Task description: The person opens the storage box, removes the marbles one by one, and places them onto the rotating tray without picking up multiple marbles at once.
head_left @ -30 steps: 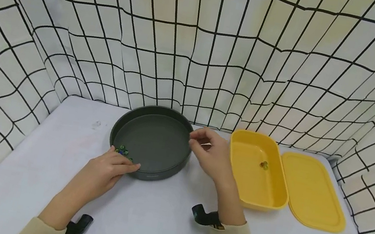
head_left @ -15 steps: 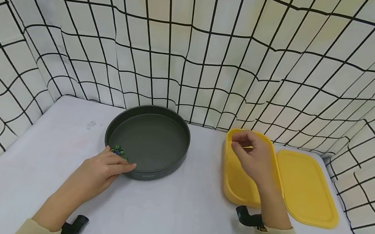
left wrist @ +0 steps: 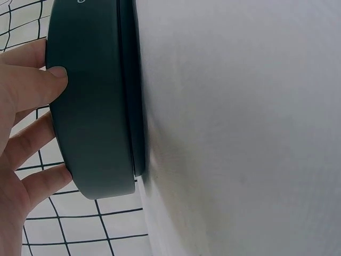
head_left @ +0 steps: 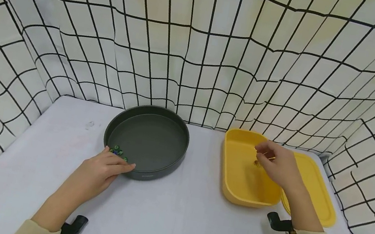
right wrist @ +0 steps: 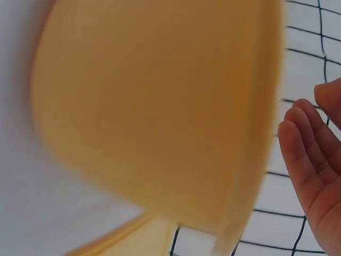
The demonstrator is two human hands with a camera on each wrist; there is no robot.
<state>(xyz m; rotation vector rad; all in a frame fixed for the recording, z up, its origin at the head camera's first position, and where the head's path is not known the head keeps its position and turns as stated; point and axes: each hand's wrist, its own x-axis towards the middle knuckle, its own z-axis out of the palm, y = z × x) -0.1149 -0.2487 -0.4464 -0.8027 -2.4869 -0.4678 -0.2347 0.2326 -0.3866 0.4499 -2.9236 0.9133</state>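
My left hand [head_left: 102,173] grips the near-left rim of a round dark grey pan [head_left: 153,140]. In the left wrist view its thumb [left wrist: 57,76] presses the pan's outer wall, with the other fingers at the rim. Several green and blue marbles [head_left: 117,149] lie inside, close to those fingers. My right hand [head_left: 280,165] hovers over the right side of a yellow container [head_left: 231,174], fingers loosely bent. Just beside its fingertips, amber marbles [head_left: 257,162] show on the container's floor. The right wrist view shows thumb and fingers [right wrist: 292,141] apart, nothing visible between them.
A flat yellow lid [head_left: 313,188] lies right of the container, partly behind my right forearm. White cloth [head_left: 178,215] covers the table. Behind and at both sides stand white walls with a black grid [head_left: 205,54].
My right hand has moved right, from the pan's right rim to over the yellow container. The left hand keeps its grip on the pan. The head view has shifted slightly.
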